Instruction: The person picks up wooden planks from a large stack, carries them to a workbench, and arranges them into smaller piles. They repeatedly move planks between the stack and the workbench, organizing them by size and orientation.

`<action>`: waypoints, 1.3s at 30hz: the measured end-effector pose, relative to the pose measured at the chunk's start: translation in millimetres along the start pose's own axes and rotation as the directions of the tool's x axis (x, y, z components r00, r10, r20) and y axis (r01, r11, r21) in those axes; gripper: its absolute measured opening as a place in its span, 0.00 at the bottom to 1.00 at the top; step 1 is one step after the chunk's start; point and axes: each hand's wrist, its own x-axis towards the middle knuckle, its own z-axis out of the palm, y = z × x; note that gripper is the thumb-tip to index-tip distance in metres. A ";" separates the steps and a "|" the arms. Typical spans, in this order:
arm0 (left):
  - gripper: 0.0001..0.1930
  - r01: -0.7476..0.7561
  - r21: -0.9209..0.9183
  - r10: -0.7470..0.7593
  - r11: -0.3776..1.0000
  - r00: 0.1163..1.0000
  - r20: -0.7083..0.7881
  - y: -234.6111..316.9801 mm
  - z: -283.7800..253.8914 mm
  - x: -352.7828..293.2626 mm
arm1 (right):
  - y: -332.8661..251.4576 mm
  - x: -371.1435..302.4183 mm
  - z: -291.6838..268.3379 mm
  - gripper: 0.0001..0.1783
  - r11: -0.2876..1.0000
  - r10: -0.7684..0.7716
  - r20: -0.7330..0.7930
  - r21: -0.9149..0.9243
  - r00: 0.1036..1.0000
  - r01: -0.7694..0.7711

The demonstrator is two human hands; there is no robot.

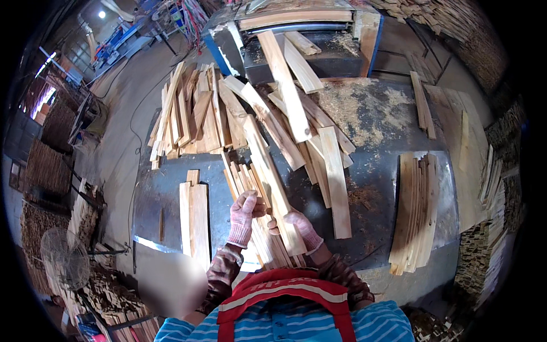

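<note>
A long pale wooden board (pixel 266 171) slants away from me above the table, its near end close to my apron. My right hand (pixel 303 229), in a pinkish work glove, grips this board near that end, with fingertips showing at its left edge. Just left of the board, my left hand (pixel 245 215) is gloved too and has its fingers curled closed. Whether anything is between those fingers is hidden. A bundle of narrow boards (pixel 266 244) lies beneath and beside both hands.
Loose boards (pixel 336 176) lie right of my hands, and a large pile (pixel 196 111) sits at the far left. A stack (pixel 415 211) stands at the right, with two boards (pixel 195 219) at the left. Beyond the dark table (pixel 376 188) is a machine (pixel 302 54) amid sawdust.
</note>
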 end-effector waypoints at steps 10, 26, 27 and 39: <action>0.19 0.229 0.154 -0.250 0.961 0.958 0.139 -36.6 -29.2 -43.1 | -32.4 -28.0 14.8 0.47 0.921 -0.100 0.274 0.390 0.956 -0.015; 0.21 0.496 0.078 -0.500 0.865 0.836 0.226 -37.1 1.6 -71.1 | -19.6 21.0 -25.6 0.25 0.895 -0.193 -0.109 -0.426 0.975 0.129; 0.22 0.465 0.130 -0.483 0.876 0.852 0.204 -37.7 -2.6 -64.4 | -17.2 26.2 -35.5 0.24 0.712 -0.357 -0.136 -0.680 0.924 0.175; 0.22 0.218 0.237 -0.253 0.947 0.959 0.130 -2.1 -78.6 34.7 | -68.4 -45.5 -109.1 0.60 -0.344 -0.722 -0.296 -0.631 0.626 -0.695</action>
